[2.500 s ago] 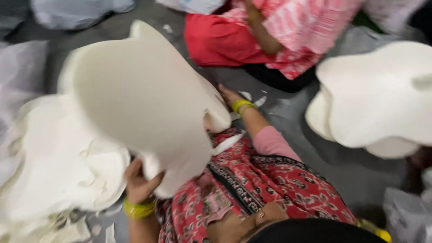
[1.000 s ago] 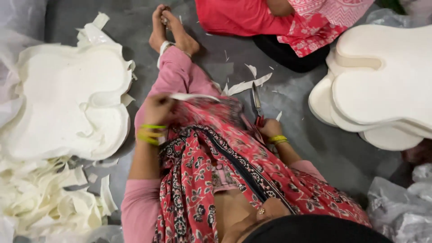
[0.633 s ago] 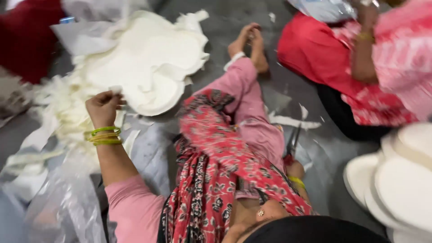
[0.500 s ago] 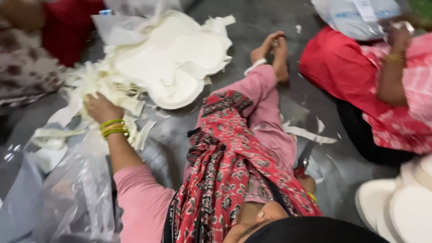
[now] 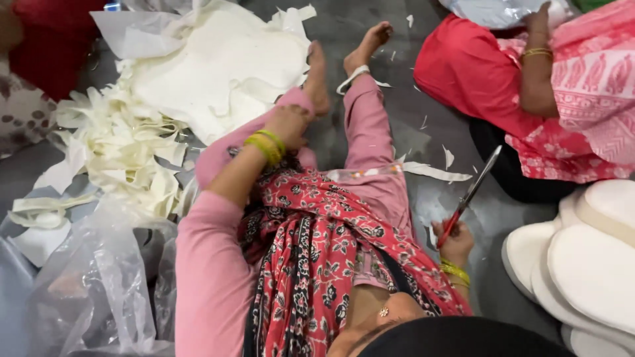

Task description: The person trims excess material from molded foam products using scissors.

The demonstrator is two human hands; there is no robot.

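While sitting on the grey floor (image 5: 403,39), the person is gripping red-handled scissors (image 5: 467,197) in the closed right hand (image 5: 454,241), blades pointing up and away. Farther out, the left hand (image 5: 289,125) is resting closed on the pink-clad knee (image 5: 225,155), beside white offcuts (image 5: 132,149).

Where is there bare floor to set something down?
Bare grey floor lies between the feet and the red skirt, and by the scissors beside the foam stack. Scraps and plastic bag crowd the left.
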